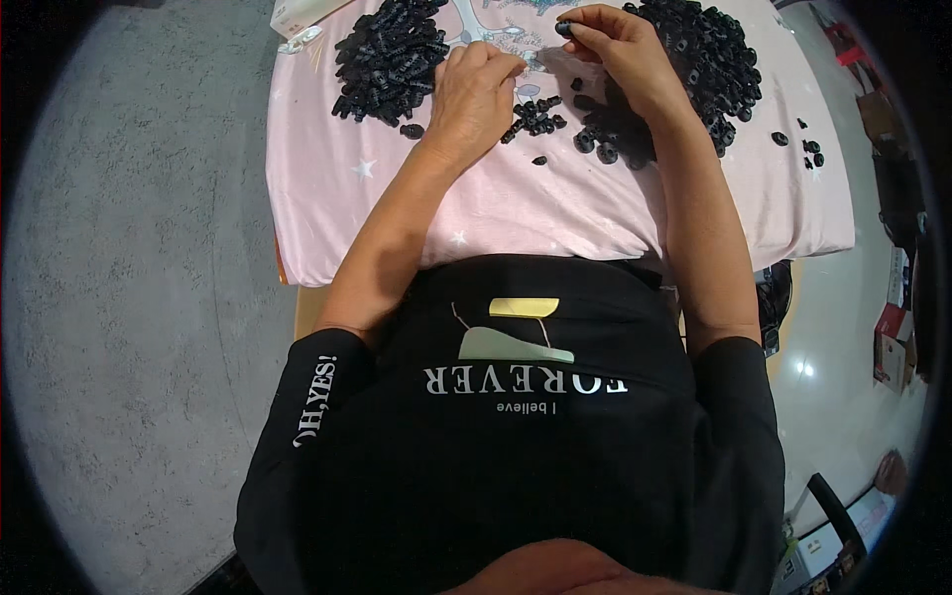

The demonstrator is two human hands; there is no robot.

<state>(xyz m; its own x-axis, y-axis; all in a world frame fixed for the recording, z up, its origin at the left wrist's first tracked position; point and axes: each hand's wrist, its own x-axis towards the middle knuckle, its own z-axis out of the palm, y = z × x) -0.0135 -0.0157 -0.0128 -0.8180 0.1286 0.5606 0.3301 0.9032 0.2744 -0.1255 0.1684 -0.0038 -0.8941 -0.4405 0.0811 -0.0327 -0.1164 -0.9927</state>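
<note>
My right hand (630,61) pinches a small black plastic part (564,30) between thumb and fingertips, above the far middle of the pink cloth (347,213). My left hand (474,99) is closed, its fingers curled over the cloth; whatever they grip, if anything, is hidden. To its left lies a heap of black ribbed parts (390,61). Just right of the left hand is a small cluster of tiny black pieces (537,118). A larger pile of rounded black parts (724,69) lies beyond my right forearm, and several loose round black parts (607,152) sit between my arms.
One loose black piece (412,131) lies beside the left heap, another (539,161) nearer me. A few more black parts (779,139) are at the cloth's right side. A white box (302,15) stands at the far left corner. Boxes (892,347) line the floor at right.
</note>
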